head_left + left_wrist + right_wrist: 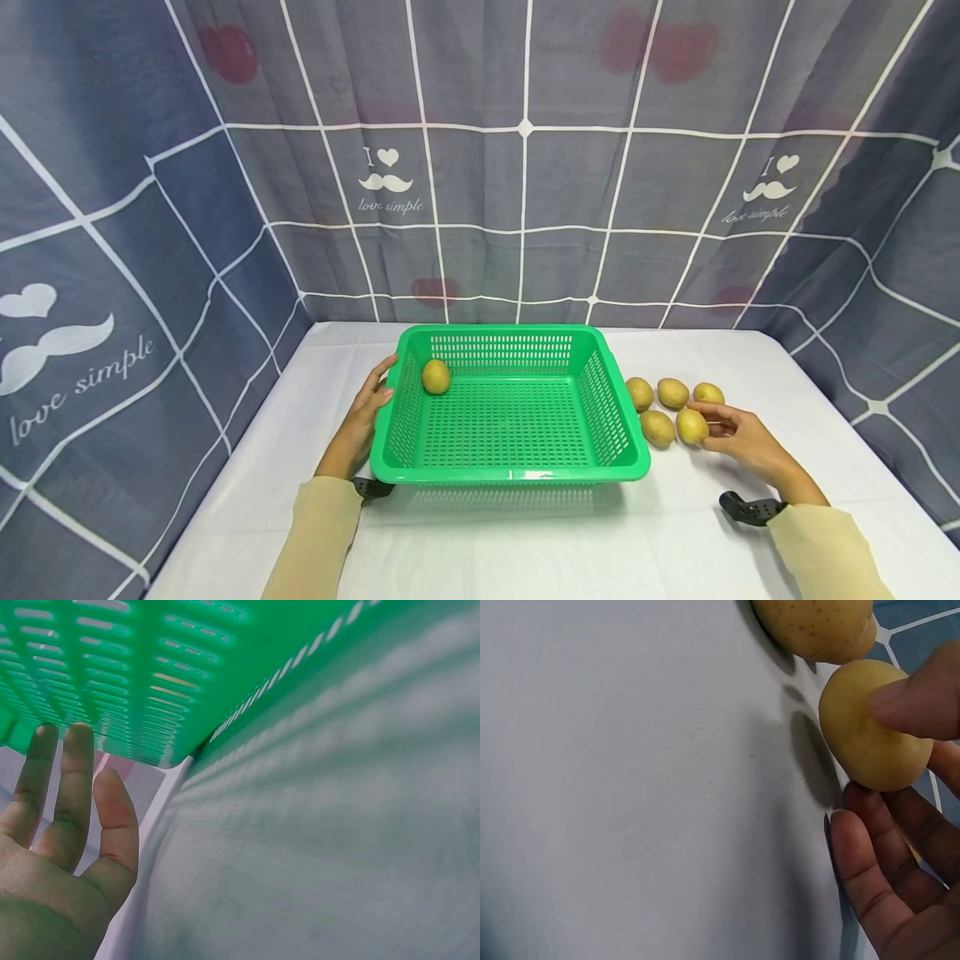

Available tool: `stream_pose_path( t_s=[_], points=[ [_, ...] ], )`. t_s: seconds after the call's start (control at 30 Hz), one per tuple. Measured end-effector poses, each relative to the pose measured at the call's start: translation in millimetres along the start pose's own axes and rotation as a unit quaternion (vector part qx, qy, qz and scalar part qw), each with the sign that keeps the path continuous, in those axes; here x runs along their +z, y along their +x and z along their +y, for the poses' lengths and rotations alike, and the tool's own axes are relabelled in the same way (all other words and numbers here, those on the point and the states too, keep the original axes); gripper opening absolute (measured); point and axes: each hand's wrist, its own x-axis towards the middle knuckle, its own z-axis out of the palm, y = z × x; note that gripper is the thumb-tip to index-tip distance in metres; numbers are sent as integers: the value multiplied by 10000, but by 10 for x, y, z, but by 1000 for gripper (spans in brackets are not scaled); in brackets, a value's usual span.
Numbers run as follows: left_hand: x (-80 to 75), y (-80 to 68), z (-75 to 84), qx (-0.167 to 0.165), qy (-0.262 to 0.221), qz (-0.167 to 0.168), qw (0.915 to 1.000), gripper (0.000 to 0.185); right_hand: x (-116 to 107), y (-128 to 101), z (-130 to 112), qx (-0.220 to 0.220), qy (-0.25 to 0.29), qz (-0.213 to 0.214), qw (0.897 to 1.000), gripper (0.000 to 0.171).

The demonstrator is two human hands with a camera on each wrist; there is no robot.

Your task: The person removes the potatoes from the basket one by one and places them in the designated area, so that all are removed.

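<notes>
Right hand [738,440] pinches a potato [692,426] on the white table [525,542], right of the green basket [630,454]. 4 more potatoes [672,392] sit just beside it, between hand and basket. Right wrist view shows the thumb [915,701] pressed on the potato's top. Left hand [363,417], fingers straight, rests against the basket's left wall. Basket holds 1 potato [436,377], far-left corner.
</notes>
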Motion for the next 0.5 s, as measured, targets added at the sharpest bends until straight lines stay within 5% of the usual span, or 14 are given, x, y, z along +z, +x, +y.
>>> stream_pose_path(
  t_s=[0.2, 0.5],
  points=[
    [-2, -5, 5, 66, 3, -38, 10000, 60, 17, 9, 11, -277, -190, -45, 9994, 45],
    [0, 5, 9, 109, 41, -58, 9999, 60, 50, 17, -18, -41, -368, 18, 9993, 51]
  ],
)
